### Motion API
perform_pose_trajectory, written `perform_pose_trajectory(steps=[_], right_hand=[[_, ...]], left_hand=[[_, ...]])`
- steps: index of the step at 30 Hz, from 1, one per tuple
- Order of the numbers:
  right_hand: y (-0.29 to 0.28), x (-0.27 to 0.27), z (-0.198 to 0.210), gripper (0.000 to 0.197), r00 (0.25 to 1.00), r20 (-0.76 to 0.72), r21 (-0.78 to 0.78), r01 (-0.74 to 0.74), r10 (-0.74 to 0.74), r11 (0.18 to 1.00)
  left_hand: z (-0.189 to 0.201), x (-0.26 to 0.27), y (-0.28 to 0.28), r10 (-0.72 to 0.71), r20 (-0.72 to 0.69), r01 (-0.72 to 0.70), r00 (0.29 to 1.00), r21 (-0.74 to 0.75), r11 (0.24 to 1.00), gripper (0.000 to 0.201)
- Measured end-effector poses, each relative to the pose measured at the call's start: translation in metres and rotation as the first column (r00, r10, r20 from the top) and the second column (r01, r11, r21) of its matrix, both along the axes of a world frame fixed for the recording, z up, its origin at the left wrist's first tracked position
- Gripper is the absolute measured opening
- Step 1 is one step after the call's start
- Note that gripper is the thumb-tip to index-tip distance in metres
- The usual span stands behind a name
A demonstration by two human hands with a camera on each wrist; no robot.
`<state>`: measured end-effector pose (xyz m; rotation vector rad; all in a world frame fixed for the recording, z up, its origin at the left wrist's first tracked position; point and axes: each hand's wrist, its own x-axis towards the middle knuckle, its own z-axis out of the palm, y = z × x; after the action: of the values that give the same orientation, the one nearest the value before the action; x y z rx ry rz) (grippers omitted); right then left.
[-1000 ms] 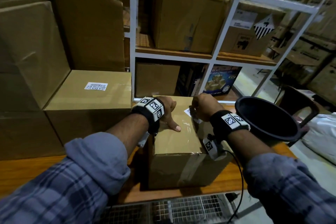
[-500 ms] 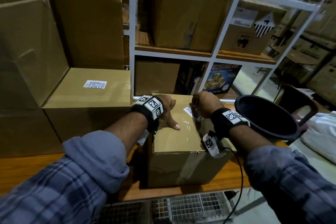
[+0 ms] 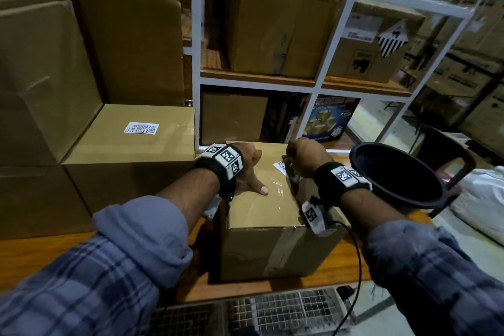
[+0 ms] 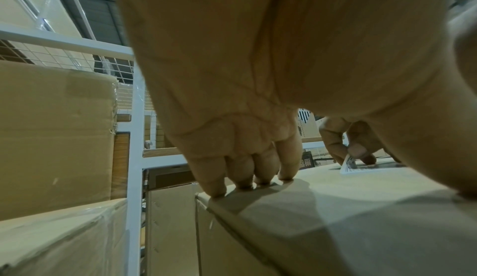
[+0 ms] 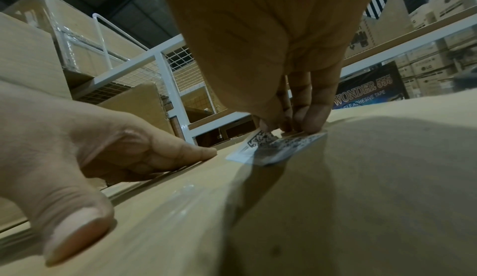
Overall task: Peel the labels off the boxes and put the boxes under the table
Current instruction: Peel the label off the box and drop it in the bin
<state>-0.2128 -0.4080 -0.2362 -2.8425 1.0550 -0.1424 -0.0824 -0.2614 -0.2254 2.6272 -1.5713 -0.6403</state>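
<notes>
Label (image 5: 273,147) on the small box (image 3: 261,215) is thin paper with printed codes, and one corner of it is already lifted from the cardboard while the rest lies flat and stuck. My right hand (image 3: 305,161) pinches this raised corner between thumb and fingers (image 5: 317,115), closed on the paper. I judge that the label is light and weak, so it can tear if I pull fast or straight up; a slow pull, low along the surface, seems safer to me. The box stands on the wooden table (image 3: 41,251), just in front of the white shelf frame (image 3: 196,63). Its top is stiff cardboard with a glossy strip of clear tape, which looks slippery. My left hand (image 3: 245,169) lies open on the top, with straight fingers at the far left edge and the thumb pressing down, so the box does not slide. It looks not heavy, but I cannot tell what is inside. For carrying it under the table, I would take it with both hands at the two opposite side walls. A second box (image 3: 131,150) with its own label (image 3: 141,127) waits to the left.
</notes>
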Motion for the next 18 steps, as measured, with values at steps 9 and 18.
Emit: perform_pose_trajectory(steps=[9,18], right_hand=[[0.0005,-0.0029,-0.0008,0.014,1.000,0.029,0.027,-0.002,0.001,1.000],[0.0023,-0.0043,0.0015,0.014,0.999,0.038,0.058,0.009,-0.011,0.998]], left_hand=[[-0.0027,0.0029,-0.0008,0.018,-0.016,-0.018,1.000,0.001,1.000,0.114],[-0.0054,0.0038,0.0004,0.001,0.038,-0.002,0.999,0.014,1.000,0.120]])
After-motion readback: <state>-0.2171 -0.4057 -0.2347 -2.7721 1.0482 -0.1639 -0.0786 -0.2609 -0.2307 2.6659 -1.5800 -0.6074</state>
